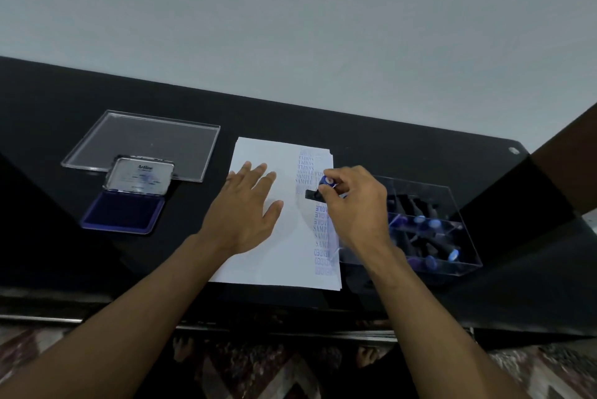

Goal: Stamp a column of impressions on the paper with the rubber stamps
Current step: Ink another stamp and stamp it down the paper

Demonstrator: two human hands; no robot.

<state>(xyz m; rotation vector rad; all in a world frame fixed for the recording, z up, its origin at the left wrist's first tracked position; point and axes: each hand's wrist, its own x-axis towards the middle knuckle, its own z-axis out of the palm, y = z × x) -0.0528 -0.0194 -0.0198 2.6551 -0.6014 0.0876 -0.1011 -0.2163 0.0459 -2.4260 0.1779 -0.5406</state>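
Running down the right side of the white sheet of paper [258,256], a column of blue impressions [319,237] is already laid, with a gap near its middle judged to be what is left to fill. Over that gap a black rubber stamp with a blue knob [318,192] is pinched by the fingertips of the right hand [358,205]. The left hand [245,208] is spread flat on the paper, holding it down. An open blue ink pad in a metal tin [124,209] is kept well apart to the left, beside a clear plastic lid [145,137]. Just beside the paper's right edge stands a clear acrylic box of spare stamps [433,230], so little room is left there; the black table [387,137] is open behind.
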